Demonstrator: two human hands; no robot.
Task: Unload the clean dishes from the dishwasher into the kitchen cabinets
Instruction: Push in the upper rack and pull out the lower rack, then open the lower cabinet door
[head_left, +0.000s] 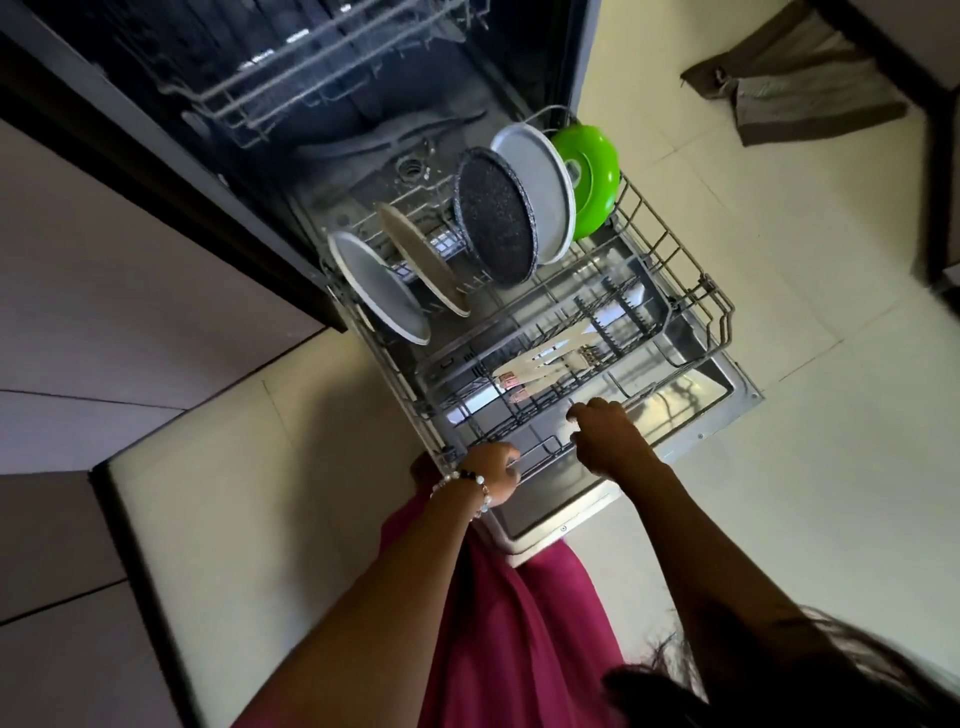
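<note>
Plates (496, 231) stand upright along the far edge of our lower rack (698, 306), cutlery (540, 364) lying mid-rack; our left hand (493, 473) and right hand (605, 434) grip its near edge rail.

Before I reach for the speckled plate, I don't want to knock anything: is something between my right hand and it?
Yes. The right hand grips the lower rack front rail; white-handled cutlery lies flat between it and the dark speckled plate.
</note>
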